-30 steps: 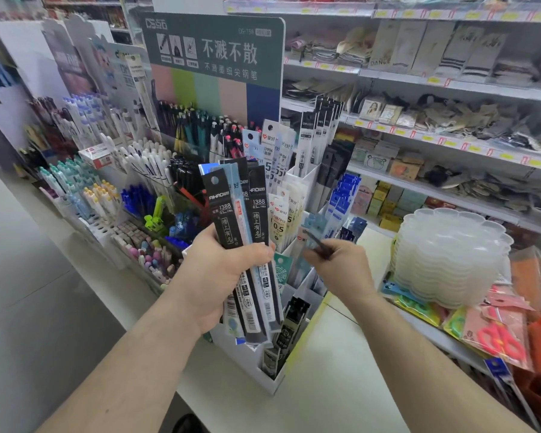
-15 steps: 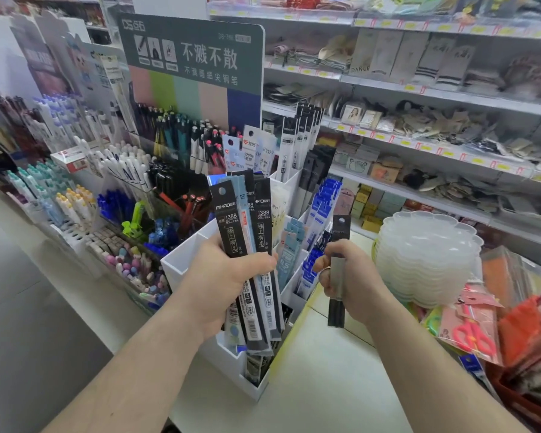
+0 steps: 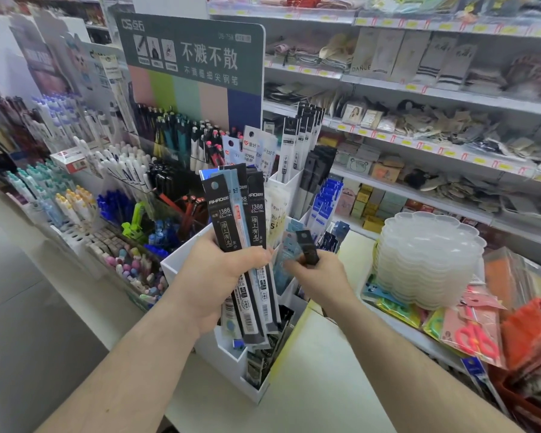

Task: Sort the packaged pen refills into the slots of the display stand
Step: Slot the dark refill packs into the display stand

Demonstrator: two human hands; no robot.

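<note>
My left hand grips a fanned bundle of refill packs, mostly black with a pale blue one between them, held upright over the white stepped display stand. My right hand holds a single black refill pack just right of the bundle, above the stand's middle slots. Only the top end of that pack shows above my fingers. Other slots hold blue refill packs and tall black-and-white ones.
A stack of clear scalloped trays stands right of the stand, with packaged scissors in front of it. Pen displays crowd the left side under a green sign. Store shelves run along the back. The white counter lies below my arms.
My right hand, which held the single black pack upright to the right half a second ago, has moved left and down toward the bundle. The left hand keeps its grip.
</note>
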